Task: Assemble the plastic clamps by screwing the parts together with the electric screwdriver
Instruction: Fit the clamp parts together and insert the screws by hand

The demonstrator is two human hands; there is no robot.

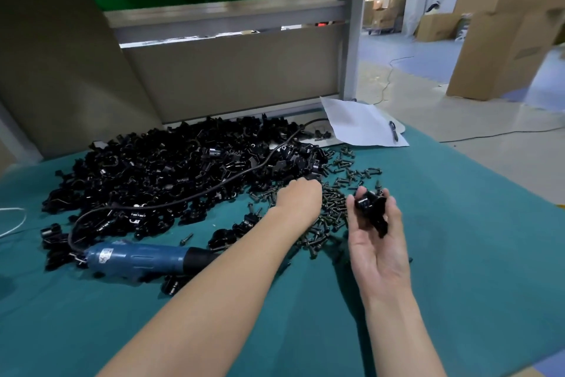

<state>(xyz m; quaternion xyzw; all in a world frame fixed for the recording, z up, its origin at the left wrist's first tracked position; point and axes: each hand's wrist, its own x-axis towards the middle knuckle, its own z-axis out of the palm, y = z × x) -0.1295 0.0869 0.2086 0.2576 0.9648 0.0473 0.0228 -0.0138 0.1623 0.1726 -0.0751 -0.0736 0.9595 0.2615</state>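
Clamp parts (pixel 368 208) lie in the right hand (pixel 377 242), which is turned palm up above the right half of the bench (pixel 458 254). Its thumb and loosely curled fingers close round them; how many pieces it holds I cannot tell. The left hand (pixel 301 197) reaches to the near right edge of the pile of black clamp pieces (pixel 171 168) that fills the back left of the bench. Its fingertips are buried there, so I cannot tell whether it has hold of 1.

The right hand's hold looks slack, and a tilt of the palm could probably let the parts slide off into the screws (pixel 331 211) strewn between the 2 hands. The left forearm passes low over those screws and over the nose of the electric screwdriver (pixel 143 257), which lies untouched near the front left edge. Drawing that arm back carelessly might sweep screws along the bench or nudge the tool. Its cord (pixel 214 190) is draped across the pile, so lifting the tool could drag loose pieces off with it.

At the back right corner lies a sheet of paper (pixel 360 122) with a pen (pixel 393 131) on it. Cardboard boxes (pixel 501 40) stand on the floor beyond.
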